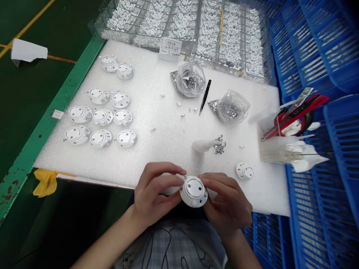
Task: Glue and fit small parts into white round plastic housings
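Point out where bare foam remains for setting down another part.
Bare foam runs between the rows of round white parts and the silver pieces. Another patch lies below the lone round part, beside the blue crate. It is crowded around the plastic bags and black tweezers, and within the rows.

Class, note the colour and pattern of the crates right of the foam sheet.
Blue crates with a slotted grid pattern, shown best in the head view.

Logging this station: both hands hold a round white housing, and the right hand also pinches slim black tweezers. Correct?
No: the head view shows the slim black tweezers lying on the white foam sheet, not in the right hand. It and the left hand do hold the round white housing.
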{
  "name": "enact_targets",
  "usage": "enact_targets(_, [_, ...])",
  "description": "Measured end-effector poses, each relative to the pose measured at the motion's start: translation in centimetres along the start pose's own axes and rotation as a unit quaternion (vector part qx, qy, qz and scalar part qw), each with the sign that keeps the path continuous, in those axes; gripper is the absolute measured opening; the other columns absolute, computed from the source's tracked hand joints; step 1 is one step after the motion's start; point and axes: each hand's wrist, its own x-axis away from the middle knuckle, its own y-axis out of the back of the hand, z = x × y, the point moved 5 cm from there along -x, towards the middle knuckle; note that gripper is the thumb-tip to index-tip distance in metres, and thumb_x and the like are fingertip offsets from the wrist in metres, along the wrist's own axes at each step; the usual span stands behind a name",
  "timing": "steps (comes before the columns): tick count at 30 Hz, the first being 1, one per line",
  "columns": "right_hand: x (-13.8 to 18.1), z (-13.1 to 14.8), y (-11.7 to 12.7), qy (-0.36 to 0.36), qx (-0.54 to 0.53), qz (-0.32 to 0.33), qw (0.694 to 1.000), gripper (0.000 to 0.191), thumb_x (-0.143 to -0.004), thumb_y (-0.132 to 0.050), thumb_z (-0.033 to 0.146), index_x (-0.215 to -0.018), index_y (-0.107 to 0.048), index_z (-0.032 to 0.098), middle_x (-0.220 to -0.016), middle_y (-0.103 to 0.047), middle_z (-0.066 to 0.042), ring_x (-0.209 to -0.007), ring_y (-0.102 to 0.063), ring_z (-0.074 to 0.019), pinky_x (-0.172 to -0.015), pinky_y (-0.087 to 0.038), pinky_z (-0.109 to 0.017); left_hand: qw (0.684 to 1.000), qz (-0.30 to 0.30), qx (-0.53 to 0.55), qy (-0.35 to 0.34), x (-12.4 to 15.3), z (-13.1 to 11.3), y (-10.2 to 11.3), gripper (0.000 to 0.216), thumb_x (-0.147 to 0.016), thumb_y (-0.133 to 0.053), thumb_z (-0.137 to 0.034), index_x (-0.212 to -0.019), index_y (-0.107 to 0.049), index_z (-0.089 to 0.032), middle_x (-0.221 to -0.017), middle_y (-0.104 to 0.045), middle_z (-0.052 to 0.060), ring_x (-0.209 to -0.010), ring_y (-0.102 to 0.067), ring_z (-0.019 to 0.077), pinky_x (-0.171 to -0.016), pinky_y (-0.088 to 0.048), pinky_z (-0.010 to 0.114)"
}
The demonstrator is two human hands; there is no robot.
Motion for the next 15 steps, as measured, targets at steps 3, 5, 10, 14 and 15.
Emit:
enact_targets(3, [0.3,0.0,0.2,0.0,-0.01,-0.012,1.0,0.037,-0.081,-0.076,-0.001,-0.113,-0.071,0.017,-0.097,-0.079,-0.008,-0.086,-0.079,-0.0211,-0.068,-0.069,-0.034,0.999,0.031,-0.004,-0.038,0.3,-0.1,-0.1,0.015,-0.094,-0.079,-0.017,-0.106,-0.07,-0.018,-0.106,-0.073,0.007,-0.088,-0.079,0.0192,-0.074,-0.072,0.03])
enact_targets(5, [0.3,0.1,0.3,0.0,-0.009,-0.013,1.0,0.031,-0.083,-0.076,0.001,-0.108,-0.069,0.018,-0.098,-0.08,-0.008,-0.085,-0.079,-0.0213,-0.067,-0.07,-0.034,0.998,0.033,0.005,-0.05,0.5,0.0,-0.1,0.017,-0.096,-0.076,-0.017,-0.111,-0.069,-0.018,-0.106,-0.074,0.007,-0.088,-0.08,0.0204,-0.074,-0.073,0.032])
enact_targets(10, [-0.3,0.5,0.1,0.019,0.016,-0.005,1.0,0.016,-0.089,-0.072,0.006,-0.096,-0.067,0.019,-0.094,-0.078,-0.008,-0.08,-0.079,-0.0204,-0.061,-0.069,-0.032,0.996,0.024,0.022,-0.087,0.9,0.1,-0.1,0.017,-0.095,-0.075,-0.014,-0.111,-0.069,-0.014,-0.104,-0.075,0.009,-0.091,-0.081,0.0221,-0.075,-0.074,0.031])
enact_targets(14, [-0.3,0.5,0.0,0.027,0.02,0.0,0.999,0.012,-0.092,-0.071,0.009,-0.094,-0.066,0.019,-0.093,-0.077,-0.008,-0.08,-0.078,-0.0196,-0.063,-0.07,-0.032,0.996,0.041,0.026,-0.079,2.1,1.1,-0.2,0.015,-0.097,-0.073,-0.017,-0.111,-0.069,-0.02,-0.104,-0.076,0.006,-0.092,-0.081,0.0212,-0.073,-0.072,0.029])
enact_targets(15, [-0.2,0.5,0.0,0.031,0.018,0.0,0.999,0.011,-0.092,-0.071,0.009,-0.093,-0.065,0.019,-0.094,-0.077,-0.008,-0.081,-0.078,-0.0194,-0.064,-0.07,-0.032,0.997,0.056,0.028,-0.044,2.5,1.7,-0.4,0.011,-0.099,-0.071,-0.024,-0.109,-0.069,-0.025,-0.102,-0.076,0.003,-0.09,-0.081,0.0207,-0.071,-0.071,0.029])
